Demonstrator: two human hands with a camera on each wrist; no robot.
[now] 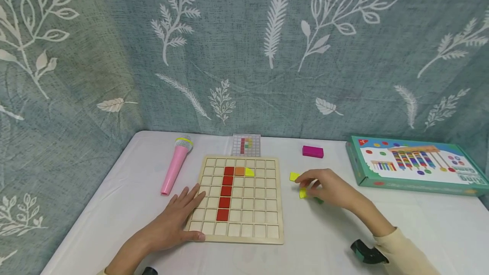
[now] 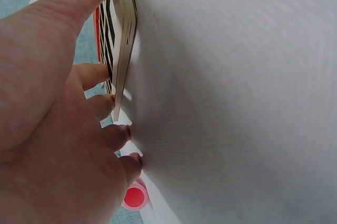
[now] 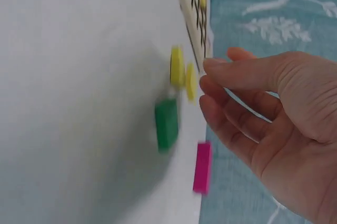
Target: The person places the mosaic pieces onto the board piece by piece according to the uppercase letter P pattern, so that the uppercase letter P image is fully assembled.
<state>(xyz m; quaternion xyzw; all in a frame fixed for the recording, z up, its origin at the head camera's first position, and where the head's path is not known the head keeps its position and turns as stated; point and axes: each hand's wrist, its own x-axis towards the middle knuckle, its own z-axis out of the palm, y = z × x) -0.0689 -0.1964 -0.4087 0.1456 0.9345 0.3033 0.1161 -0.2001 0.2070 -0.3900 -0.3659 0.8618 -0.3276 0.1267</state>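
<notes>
A wooden grid board (image 1: 280, 207) lies on the table. Red squares (image 1: 225, 203) form a column on it, with an orange square (image 1: 239, 171) and a yellow one (image 1: 249, 172) beside the top. My left hand (image 1: 172, 224) rests spread along the board's left edge, thumb on the near corner. Right of the board, my right hand (image 1: 332, 188) hovers with bent fingers close to two loose yellow pieces (image 1: 294, 176). Nothing shows between its fingertips in the right wrist view. A green block (image 3: 167, 125) sits beside the yellow pieces, mostly hidden by the hand in the head view.
Behind the board lies a small pattern card (image 1: 234, 150). A pink toy microphone (image 1: 175, 166) is at the left. A magenta block (image 1: 313, 152) and a green-edged toy box (image 1: 420, 164) lie toward the back right, before a patterned curtain (image 1: 237, 54).
</notes>
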